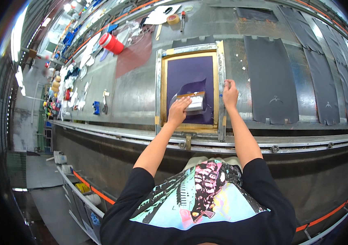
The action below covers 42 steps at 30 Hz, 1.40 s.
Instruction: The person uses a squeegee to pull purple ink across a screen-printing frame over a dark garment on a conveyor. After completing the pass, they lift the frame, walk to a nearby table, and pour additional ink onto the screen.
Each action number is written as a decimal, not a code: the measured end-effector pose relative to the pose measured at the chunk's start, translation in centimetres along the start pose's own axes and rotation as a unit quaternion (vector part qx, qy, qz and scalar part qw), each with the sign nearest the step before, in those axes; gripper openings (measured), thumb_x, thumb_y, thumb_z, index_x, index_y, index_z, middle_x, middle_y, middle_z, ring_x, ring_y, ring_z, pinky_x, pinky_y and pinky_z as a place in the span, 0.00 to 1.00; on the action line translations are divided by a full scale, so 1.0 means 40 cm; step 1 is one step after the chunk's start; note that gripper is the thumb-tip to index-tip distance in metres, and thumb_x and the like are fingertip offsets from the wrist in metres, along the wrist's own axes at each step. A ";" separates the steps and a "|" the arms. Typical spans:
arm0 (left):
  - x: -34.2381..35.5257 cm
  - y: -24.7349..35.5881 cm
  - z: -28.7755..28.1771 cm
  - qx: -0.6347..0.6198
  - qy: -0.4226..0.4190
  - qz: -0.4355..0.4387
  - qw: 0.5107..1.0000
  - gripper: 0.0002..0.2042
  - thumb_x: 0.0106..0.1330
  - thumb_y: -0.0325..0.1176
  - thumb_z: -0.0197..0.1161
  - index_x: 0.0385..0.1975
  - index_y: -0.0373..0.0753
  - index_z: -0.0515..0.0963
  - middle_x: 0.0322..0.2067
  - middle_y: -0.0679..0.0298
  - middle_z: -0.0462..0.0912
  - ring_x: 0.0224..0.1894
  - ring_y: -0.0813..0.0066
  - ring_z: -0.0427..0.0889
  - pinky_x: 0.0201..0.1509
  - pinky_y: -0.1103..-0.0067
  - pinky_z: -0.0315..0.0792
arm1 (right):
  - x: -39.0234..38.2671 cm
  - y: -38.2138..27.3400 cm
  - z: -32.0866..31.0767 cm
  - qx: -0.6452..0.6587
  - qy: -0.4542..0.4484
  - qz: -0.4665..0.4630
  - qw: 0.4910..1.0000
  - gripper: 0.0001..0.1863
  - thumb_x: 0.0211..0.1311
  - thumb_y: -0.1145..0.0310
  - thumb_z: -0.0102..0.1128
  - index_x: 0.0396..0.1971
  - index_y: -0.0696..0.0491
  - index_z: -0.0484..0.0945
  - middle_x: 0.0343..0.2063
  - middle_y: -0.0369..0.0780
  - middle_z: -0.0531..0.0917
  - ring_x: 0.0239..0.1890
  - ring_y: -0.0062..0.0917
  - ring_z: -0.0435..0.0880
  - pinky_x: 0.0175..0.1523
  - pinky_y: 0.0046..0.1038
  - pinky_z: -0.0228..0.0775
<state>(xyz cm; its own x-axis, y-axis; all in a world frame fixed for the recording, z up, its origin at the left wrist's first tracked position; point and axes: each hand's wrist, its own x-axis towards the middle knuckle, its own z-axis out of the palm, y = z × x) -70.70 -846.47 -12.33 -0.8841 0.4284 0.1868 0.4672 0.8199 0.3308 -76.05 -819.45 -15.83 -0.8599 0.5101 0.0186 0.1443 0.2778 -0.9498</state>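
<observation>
A screen-printing frame (pixel 158 73) with metal rails and a yellow-taped inner border lies on the long table in front of me. Its dark purple mesh (pixel 190 67) carries a squeegee (pixel 197 103) with a clear body and an amber edge. My left hand (pixel 179 111) grips the squeegee from its left side, fingers lying over the top. Dark purple ink (pixel 194 87) is pooled just beyond the squeegee. At the frame's right rail, my right hand (pixel 230 94) has its fingers curled and pinched at the edge.
Dark grey cut fabric panels (pixel 270 77) lie in rows to the right. Leftward are a red cup-shaped container (pixel 111 43), a maroon sheet (pixel 135 57), scissors (pixel 105 107) and a blue object (pixel 96 108). A tape roll (pixel 173 19) sits at the far side. A metal rail (pixel 304 145) edges the table.
</observation>
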 end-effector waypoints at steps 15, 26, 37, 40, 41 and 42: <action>-0.350 0.099 -0.120 -0.033 -0.050 0.005 0.998 0.27 0.55 0.18 0.63 0.55 0.49 0.83 0.62 0.69 0.82 0.67 0.64 0.77 0.67 0.63 0.69 | 0.029 0.048 0.012 -0.004 -0.011 -0.076 0.997 0.15 0.77 0.60 0.55 0.49 0.55 0.81 0.37 0.47 0.87 0.38 0.36 0.85 0.49 0.37 0.74; -0.338 -0.261 -0.152 -0.578 0.262 -0.529 0.563 0.33 0.64 0.59 0.73 0.51 0.31 0.83 0.46 0.58 0.89 0.44 0.73 0.87 0.49 0.74 0.78 | -0.006 -0.003 0.010 0.011 -0.014 -0.163 0.986 0.10 0.76 0.66 0.56 0.42 0.55 0.83 0.26 0.32 0.76 0.25 0.17 0.72 0.31 0.25 0.64; -0.534 -0.371 -0.640 -0.717 0.108 -0.305 0.617 0.41 0.59 0.63 0.75 0.60 0.30 0.78 0.54 0.56 0.84 0.58 0.69 0.81 0.63 0.70 0.73 | -0.121 -0.548 -0.084 0.166 -0.056 -0.050 0.983 0.11 0.78 0.61 0.57 0.52 0.47 0.79 0.19 0.26 0.66 0.16 0.10 0.60 0.19 0.19 0.47; -0.715 -0.461 -0.808 -0.648 0.217 -0.304 0.664 0.40 0.58 0.63 0.75 0.58 0.32 0.80 0.50 0.59 0.86 0.55 0.71 0.82 0.63 0.72 0.74 | -0.384 -0.739 0.052 0.214 -0.082 0.009 0.973 0.16 0.77 0.56 0.58 0.58 0.45 0.77 0.18 0.26 0.64 0.16 0.10 0.58 0.19 0.20 0.47; -0.789 -0.501 -0.879 -0.691 0.207 -0.248 0.646 0.39 0.58 0.63 0.76 0.56 0.31 0.80 0.48 0.59 0.86 0.52 0.74 0.84 0.58 0.74 0.77 | -0.461 -0.775 0.115 0.222 -0.089 0.020 0.971 0.17 0.77 0.55 0.59 0.59 0.44 0.77 0.18 0.26 0.64 0.16 0.10 0.59 0.20 0.20 0.48; -0.852 -0.526 -0.953 -0.719 0.195 -0.251 0.618 0.38 0.58 0.62 0.77 0.54 0.32 0.81 0.45 0.60 0.87 0.46 0.77 0.86 0.52 0.77 0.80 | -0.526 -0.820 0.171 0.242 -0.088 0.028 0.966 0.19 0.77 0.54 0.59 0.61 0.44 0.76 0.19 0.26 0.65 0.16 0.10 0.59 0.21 0.20 0.49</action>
<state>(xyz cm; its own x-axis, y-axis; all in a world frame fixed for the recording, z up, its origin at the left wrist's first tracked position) -49.98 -892.79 9.59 -0.9828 -0.0973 -0.1568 -0.0891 -0.4937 0.8650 -66.04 -844.85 12.80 -0.9336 0.3546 -0.0510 -0.0151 -0.1812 -0.9833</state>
